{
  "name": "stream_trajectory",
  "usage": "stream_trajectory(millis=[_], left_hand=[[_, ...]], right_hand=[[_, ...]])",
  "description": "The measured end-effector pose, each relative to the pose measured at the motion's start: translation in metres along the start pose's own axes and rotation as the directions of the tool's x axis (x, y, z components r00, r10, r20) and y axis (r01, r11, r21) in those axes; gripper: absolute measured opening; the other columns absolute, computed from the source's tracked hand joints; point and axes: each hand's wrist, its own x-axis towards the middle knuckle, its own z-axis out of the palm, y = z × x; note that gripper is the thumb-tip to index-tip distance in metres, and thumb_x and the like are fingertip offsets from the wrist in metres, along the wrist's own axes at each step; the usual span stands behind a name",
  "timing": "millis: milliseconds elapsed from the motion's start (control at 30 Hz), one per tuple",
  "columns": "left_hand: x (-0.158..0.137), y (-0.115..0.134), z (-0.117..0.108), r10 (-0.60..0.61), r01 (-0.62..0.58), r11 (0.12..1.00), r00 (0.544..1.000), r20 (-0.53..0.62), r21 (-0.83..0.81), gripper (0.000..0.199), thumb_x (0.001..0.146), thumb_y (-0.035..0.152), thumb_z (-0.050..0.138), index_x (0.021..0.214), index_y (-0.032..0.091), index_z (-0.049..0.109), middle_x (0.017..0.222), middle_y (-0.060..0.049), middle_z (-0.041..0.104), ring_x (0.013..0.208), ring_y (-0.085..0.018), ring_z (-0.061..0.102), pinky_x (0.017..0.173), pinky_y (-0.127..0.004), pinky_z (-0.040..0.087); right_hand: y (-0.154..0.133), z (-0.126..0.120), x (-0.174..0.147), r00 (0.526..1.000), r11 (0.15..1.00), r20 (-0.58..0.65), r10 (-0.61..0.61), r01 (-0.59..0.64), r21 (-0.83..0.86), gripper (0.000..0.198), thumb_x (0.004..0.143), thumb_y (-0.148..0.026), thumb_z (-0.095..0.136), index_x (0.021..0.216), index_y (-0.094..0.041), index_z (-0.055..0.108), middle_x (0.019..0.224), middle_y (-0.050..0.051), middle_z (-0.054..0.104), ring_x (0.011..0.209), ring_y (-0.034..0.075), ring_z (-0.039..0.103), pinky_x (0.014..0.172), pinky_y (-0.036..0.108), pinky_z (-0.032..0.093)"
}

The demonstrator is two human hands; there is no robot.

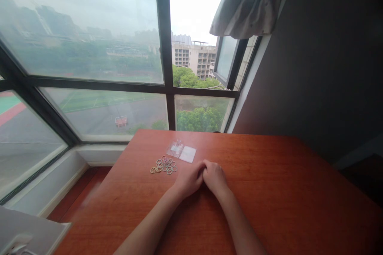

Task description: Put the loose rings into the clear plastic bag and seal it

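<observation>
My left hand (189, 179) and my right hand (214, 177) meet at the thumbs and forefingers, low over the table. Both are closed, with the fingers curled inward and largely hidden; whether anything is between them cannot be seen. Just beyond my left hand lies a small clear plastic box (174, 148), its lid (188, 153) folded open flat on the right. Small ring-shaped bands (164, 165), like hair ties in pale green, yellow and pink, form a loose pile to the left of my left hand.
The reddish-brown wooden table (278, 183) reaches to a large window with dark frames (170, 107). A curtain (248, 4) hangs at the upper right beside an open window pane. At the lower left is a pale panel (30, 223) beside the table edge.
</observation>
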Motion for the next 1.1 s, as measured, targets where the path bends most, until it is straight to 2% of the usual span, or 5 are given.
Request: stream_trajectory(millis=[1100], left_hand=[[0.0003,-0.0008,0.0006,-0.004,0.004,1.0,1.0,0.01,0.0,0.019,0.087,0.02,0.044,0.101,0.022,0.056,0.096,-0.002,0.069,0.084,-0.018,0.063,0.067,-0.024,0.039]], right_hand=[[-0.0017,-0.0014,-0.0005,1.0,0.999,0.016,0.016,-0.015,-0.041,0.028,0.084,-0.017,0.042,0.091,-0.025,0.068,0.088,0.005,0.071,0.083,0.019,0.063,0.063,0.025,0.033]])
